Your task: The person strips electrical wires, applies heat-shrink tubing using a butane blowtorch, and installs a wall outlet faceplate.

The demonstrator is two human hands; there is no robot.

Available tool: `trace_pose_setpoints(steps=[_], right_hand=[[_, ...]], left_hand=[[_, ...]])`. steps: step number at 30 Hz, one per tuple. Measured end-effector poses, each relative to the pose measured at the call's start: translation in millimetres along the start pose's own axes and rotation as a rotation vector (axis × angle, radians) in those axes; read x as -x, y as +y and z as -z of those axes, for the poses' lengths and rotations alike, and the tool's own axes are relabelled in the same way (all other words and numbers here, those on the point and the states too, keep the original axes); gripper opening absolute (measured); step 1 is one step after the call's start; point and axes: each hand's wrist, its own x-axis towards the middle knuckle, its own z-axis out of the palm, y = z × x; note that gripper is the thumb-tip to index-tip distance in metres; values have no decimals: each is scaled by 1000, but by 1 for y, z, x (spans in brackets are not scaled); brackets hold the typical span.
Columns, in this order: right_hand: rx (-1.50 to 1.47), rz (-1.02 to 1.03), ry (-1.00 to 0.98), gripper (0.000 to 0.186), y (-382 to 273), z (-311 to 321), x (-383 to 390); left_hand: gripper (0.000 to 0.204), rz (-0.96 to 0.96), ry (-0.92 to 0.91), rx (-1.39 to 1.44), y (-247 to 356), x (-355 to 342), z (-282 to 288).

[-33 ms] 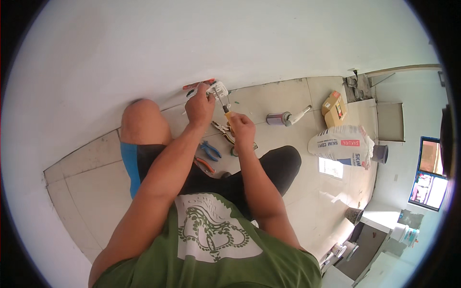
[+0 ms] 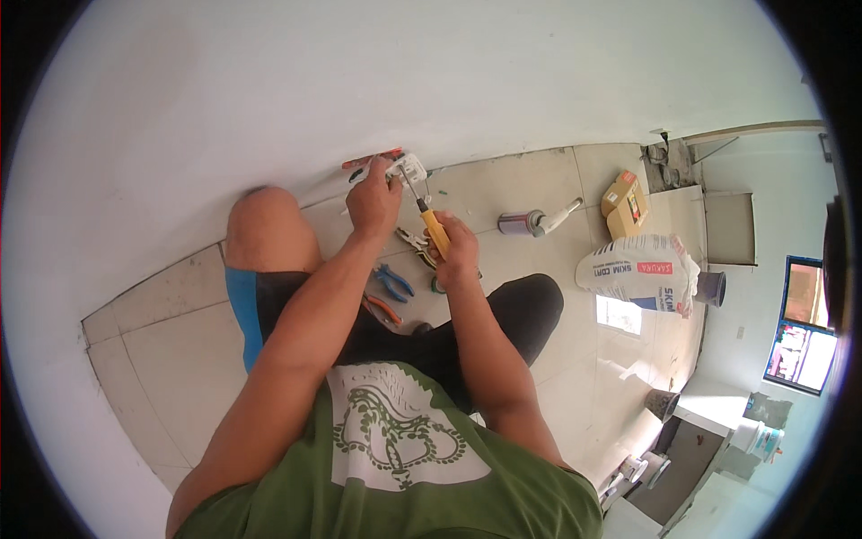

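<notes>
My left hand (image 2: 374,199) is closed on a white electrical outlet plate (image 2: 413,169), held close to the bottom of the wall. Behind it a red-orange wall box (image 2: 384,154) shows at an opening in the wall, with dark wires (image 2: 357,172) beside it; my fingers partly hide them. A screwdriver with a yellow handle (image 2: 435,232) is gripped in my right hand (image 2: 460,247), its shaft pointing up to the plate. Whether the tip sits on a screw is too small to tell. Below my hands lie pliers with yellow-and-black handles (image 2: 416,244), blue-handled pliers (image 2: 393,283) and an orange-handled tool (image 2: 383,310).
A gas canister (image 2: 519,222) with a torch head (image 2: 558,217) lies on the tiled floor to my right. Further right are a cardboard box (image 2: 626,205), a large white printed sack (image 2: 633,269) and a dark bucket (image 2: 711,287). My bent knee (image 2: 271,225) is near the wall.
My right hand has shifted slightly down and back along the screwdriver, so more of the yellow handle shows. My left hand and the plate stay in place.
</notes>
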Motion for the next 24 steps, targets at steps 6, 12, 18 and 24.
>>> trace_pose_setpoints(steps=[6,12,18,24], right_hand=[[-369,-548,-661,44,-5,4,0],[1003,674,326,39,-1,-16,9],[314,100,-26,33,-3,-2,-4],[-57,-273,-377,34,-19,1,-13]], left_hand=[[29,20,-25,25,4,-1,4],[28,37,-38,4,1,1,3],[28,81,-38,93,4,0,1],[43,114,103,317,5,-6,0]])
